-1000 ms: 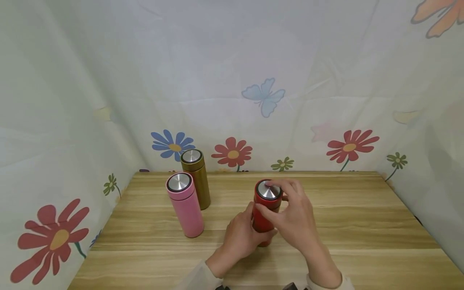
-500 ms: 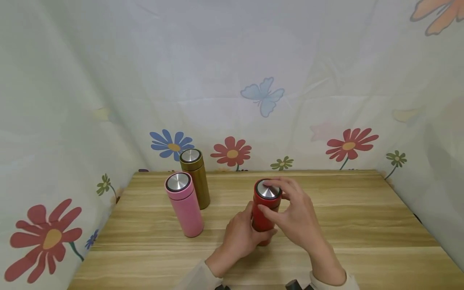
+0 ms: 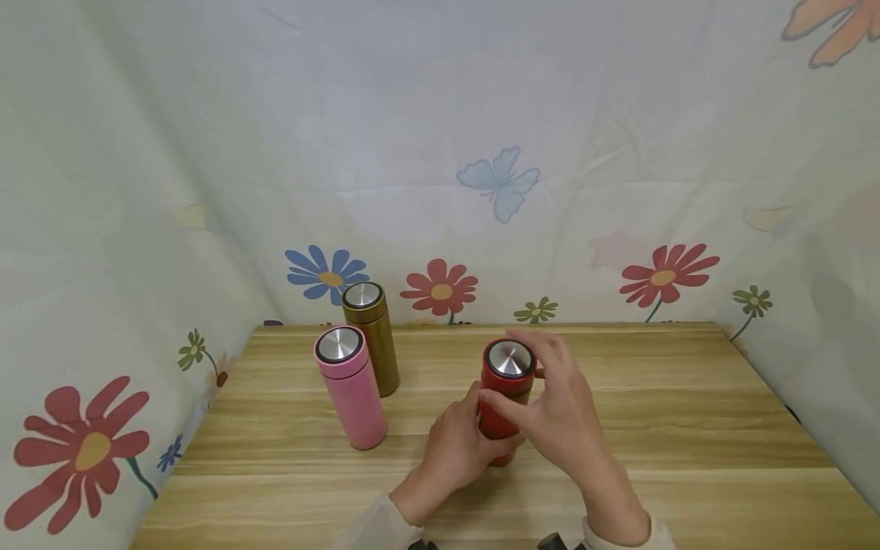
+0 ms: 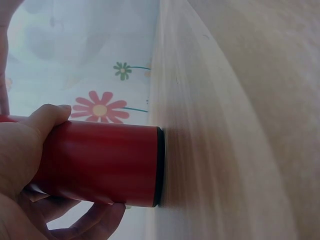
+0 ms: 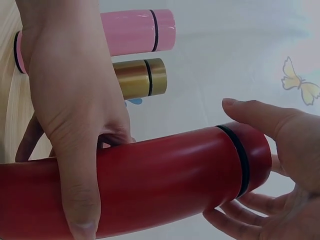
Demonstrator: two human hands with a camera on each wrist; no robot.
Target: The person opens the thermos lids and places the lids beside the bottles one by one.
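Main risk, I'd say, is slip: L hand [image 3: 454, 447] is wrapped round the lower body of the red flask [image 3: 495, 420], thumb across one side, fingers round the other, & that body looks smooth, so a hard twist at the cap [image 5: 255, 152] could spin the whole flask in the palm if the hold is slack. R hand [image 3: 567, 405] is about half open round the top, thumb standing off a bit in the R wrist view, fingers loosely bent on the far side w/ tips at or near the black ring [image 5: 236, 160]; no firm grip shows, so an off-centre push there could tip it, cause being uneven finger contact. Knocking the pink flask [image 3: 354, 401] or gold flask [image 3: 382, 355] seems unlikely, as both stand well apart, nearer the worktop [image 3: 660, 428] L edge, gold closer to the back edge. Red one is approx midway btwn L & R edges, well in from the back edge. Long axis approx vertical, silver disc [image 3: 510, 358] facing up, black base rim [image 4: 160, 167] down at the worktop; can't tell if it's fully seated or a hair off.
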